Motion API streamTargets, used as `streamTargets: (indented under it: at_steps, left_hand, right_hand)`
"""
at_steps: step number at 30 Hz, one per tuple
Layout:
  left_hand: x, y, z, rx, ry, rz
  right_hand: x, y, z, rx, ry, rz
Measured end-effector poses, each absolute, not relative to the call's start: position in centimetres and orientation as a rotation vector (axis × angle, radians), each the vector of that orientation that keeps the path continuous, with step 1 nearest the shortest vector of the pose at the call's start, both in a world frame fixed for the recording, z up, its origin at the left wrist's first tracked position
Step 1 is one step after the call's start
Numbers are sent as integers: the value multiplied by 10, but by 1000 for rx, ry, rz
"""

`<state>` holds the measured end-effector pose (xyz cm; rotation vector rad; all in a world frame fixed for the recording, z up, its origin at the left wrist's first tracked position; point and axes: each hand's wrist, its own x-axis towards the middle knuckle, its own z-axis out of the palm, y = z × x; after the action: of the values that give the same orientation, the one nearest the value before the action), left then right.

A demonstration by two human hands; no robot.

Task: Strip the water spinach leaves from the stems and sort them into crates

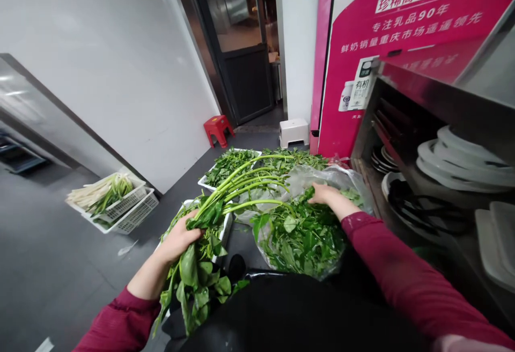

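Head view: left hand gripping a bunch of greens, right hand at a bag of leaves

The left hand (183,238) is clasped around the bunch of greens (217,204); its pale stems reach forward and across toward the right hand, and its broad leaves hang down on the near side of the left hand. The right hand (325,195) reaches into the mouth of a clear plastic bag (350,177), its fingertips among loose leaves (306,239); whether it grasps any cannot be told, the fingers being partly hidden. Beneath the left hand and partly covered by the bunch stands a white basket (228,228) of greens. Beyond both hands, between them, is another basket (206,183) heaped with leaves. Well to the left of the left hand, two stacked baskets (134,213) carry long white-stemmed vegetables (102,193). To the right of the right hand, a shelf holds white plates (462,161). Farthest ahead of the hands are a red stool (218,128), a white stool (294,132) and a dark door (249,83).
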<state>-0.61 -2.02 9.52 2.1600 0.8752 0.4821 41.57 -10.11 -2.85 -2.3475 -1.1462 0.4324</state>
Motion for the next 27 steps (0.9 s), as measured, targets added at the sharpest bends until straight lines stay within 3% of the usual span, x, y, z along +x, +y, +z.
streamTargets:
  at_steps: [5, 11, 21, 27]
  left_hand:
    - [4, -29, 97, 2232, 851, 449]
    - [27, -39, 96, 2201, 825, 327]
    - [29, -35, 86, 2087, 709, 302]
    - [37, -38, 88, 2090, 655, 229]
  right_hand:
    - [376, -111, 19, -2320, -1404, 117]
    - [289, -112, 49, -1513, -1973, -305]
    - [264, -104, 46, -1171, -1845, -16]
    - [258, -111, 48, -1243, -2023, 78]
